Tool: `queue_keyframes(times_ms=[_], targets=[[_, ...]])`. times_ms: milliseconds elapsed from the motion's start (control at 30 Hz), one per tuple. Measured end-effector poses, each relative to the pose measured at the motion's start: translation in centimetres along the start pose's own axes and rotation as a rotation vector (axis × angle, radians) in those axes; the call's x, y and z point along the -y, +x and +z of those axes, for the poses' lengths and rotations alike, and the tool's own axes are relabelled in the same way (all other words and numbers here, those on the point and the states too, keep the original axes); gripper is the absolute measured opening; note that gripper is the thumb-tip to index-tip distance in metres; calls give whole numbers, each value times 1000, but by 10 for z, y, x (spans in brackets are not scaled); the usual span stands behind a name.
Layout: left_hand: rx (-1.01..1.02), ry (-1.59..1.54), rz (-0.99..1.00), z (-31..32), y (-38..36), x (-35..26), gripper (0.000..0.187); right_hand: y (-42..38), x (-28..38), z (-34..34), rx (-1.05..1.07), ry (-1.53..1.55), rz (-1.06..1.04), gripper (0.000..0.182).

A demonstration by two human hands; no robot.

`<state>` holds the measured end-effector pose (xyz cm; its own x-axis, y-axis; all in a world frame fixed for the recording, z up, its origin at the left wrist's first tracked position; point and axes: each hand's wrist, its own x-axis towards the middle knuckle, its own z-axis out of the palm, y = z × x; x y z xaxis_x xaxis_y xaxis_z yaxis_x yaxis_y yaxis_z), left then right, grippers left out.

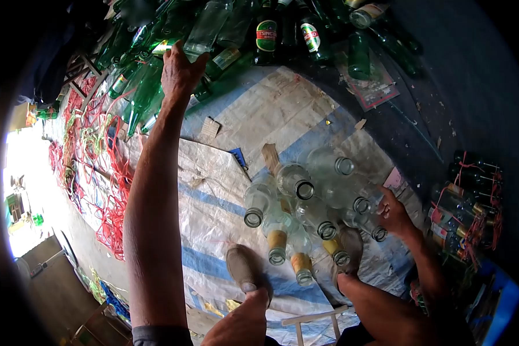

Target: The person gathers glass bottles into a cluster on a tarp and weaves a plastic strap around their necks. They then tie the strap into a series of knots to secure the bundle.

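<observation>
My left hand point(181, 70) reaches out to the heap of green glass bottles point(147, 86), its thumb and fingers apart. Its fingertips overlap the near edge of the heap, close to a clear bottle point(210, 29). Between my feet stands a cluster of clear glass bottles point(314, 213), mouths toward me, several with yellow labels at the neck. At the cluster's right side is my right hand point(395, 214), fingers loosely bent and apart, right beside the outermost bottle necks. No bottle shows inside its grasp.
Green bottles with red labels point(266, 36) stand at the back. Red plastic twine point(112, 196) lies tangled at left. Tied bundles of bottles point(458, 222) sit at right. A striped woven sheet point(207, 173) covers the floor, with cardboard scraps point(210, 127) on it.
</observation>
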<state>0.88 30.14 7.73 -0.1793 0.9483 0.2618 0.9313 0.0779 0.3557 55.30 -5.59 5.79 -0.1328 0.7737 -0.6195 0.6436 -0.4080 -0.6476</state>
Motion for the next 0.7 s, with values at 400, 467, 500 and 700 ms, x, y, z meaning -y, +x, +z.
queue_keyframes(times_ms=[400,467,500,700], targets=[[17,47,-71,27,22,-10,79,2,-19,-18,-22,63,3,78],[12,91,-73,27,23,-11,72,1,-24,-18,-18,60,4,75],[46,72,-88,25,24,-11,71,0,-21,-18,-18,72,5,74],[278,-282,-210,5,21,-1,60,-2,-7,-18,-26,39,17,66]])
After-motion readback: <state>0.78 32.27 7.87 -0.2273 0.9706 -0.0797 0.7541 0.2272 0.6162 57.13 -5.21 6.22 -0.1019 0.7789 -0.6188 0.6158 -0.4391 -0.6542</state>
